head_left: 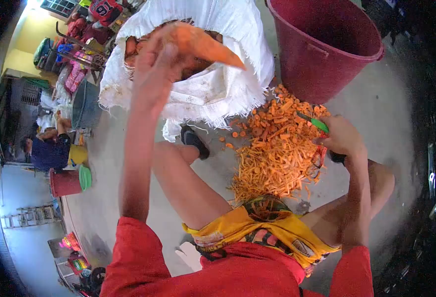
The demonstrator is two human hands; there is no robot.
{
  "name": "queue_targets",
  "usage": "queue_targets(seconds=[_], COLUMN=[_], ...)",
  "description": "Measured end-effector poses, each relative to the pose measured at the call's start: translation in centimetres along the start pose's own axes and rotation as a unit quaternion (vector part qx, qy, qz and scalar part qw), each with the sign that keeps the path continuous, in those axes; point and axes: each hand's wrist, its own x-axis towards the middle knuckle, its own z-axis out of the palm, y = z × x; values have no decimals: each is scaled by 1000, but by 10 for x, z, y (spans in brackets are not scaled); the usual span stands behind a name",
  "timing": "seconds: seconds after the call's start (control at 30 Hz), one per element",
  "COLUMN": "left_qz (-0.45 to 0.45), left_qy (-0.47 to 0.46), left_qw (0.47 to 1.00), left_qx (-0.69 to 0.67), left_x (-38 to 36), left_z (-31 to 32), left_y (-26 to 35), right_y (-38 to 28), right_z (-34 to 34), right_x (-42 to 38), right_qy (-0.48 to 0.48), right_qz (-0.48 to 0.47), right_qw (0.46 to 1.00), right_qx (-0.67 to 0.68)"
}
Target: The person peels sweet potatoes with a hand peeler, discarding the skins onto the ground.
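My left hand [161, 54] is raised over the mouth of a white woven sack [228, 96], its fingers closed around the thick end of a large orange carrot [210, 48]. The carrot's tapered tip points to the right. Inside the sack, more brownish-orange carrots [131, 48] show behind my hand. My right hand [344, 136] grips a small knife by its green handle [320, 124], the dark blade pointing up and left. Beneath the knife, a heap of carrot peelings and cut pieces [272, 163] lies on the floor between my legs.
A tall dark red bin [307, 64] stands behind the heap, right of the sack. At far left another person in a dark shirt [49, 154] sits near a red bucket [63, 184] and a green basin [85, 178]. My foot [195, 141] rests beside the sack.
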Motion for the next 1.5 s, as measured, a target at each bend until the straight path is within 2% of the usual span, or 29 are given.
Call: queue_targets(seconds=[0.17,0.23,0.27,0.3,0.37,0.4,0.43,0.5,0.53,0.57,0.63,0.73,0.83,1.0,1.17,1.27,1.3,1.33,1.37,1.43,1.47,1.5], left_qz=[6,-134,-175,-181,-358,-390,-397,-335,-378,-384,-310,-303,-287,-342,-365,-397,-403,-409,-410,-353,-348,-346], left_qy=[-94,-75,-100,-105,-94,-106,-109,-179,-173,-169,-207,-156,-120,-103,-107,-97,-136,-175,-176,-301,-268,-266], left_qw=[990,953,934,930,899,867,861,903,885,882,919,936,943,920,907,899,897,891,891,877,890,891], left_qx=[-104,-260,-295,-303,-234,-293,-299,-200,-212,-214,-130,-92,-118,-162,-179,-159,-123,-86,-85,-125,-119,-125], left_x=[-41,-52,-56,-59,-66,-69,-75,-86,-88,-92,-93,-94,-94,-96,-97,-98,-98,-100,-107,-120,-120,-117], left_z=[83,112,128,137,146,144,144,146,146,144,139,136,136,133,129,118,110,107,111,125,127,125], left_y=[-37,-60,-68,-78,-108,-123,-131,-141,-136,-140,-147,-155,-160,-155,-161,-170,-176,-178,-170,-147,-148,-148], right_y=[23,31,32,32,31,30,28,22,20,19,13,3,-2,-10,-18,-13,-4,12,32,85,109,130], right_z=[14,18,15,14,12,12,12,11,13,17,24,34,45,54,53,68,72,76,81,100,94,86], right_x=[6,7,6,6,5,5,4,-1,-3,-3,-1,2,8,13,14,17,24,34,45,54,53,58], right_qy=[5,78,75,84,90,115,141,142,146,139,160,170,169,166,126,146,145,102,60,186,186,126], right_qz=[1,-46,-34,-33,-23,-30,-38,-21,-16,-14,-78,-123,-157,-161,-65,-78,-78,-15,49,32,42,17], right_qw=[1000,994,995,993,992,989,985,985,985,985,980,976,969,969,988,985,985,993,995,981,981,987], right_qx=[11,64,61,75,88,89,90,92,94,96,90,66,88,87,62,41,42,50,56,-40,-43,-96])
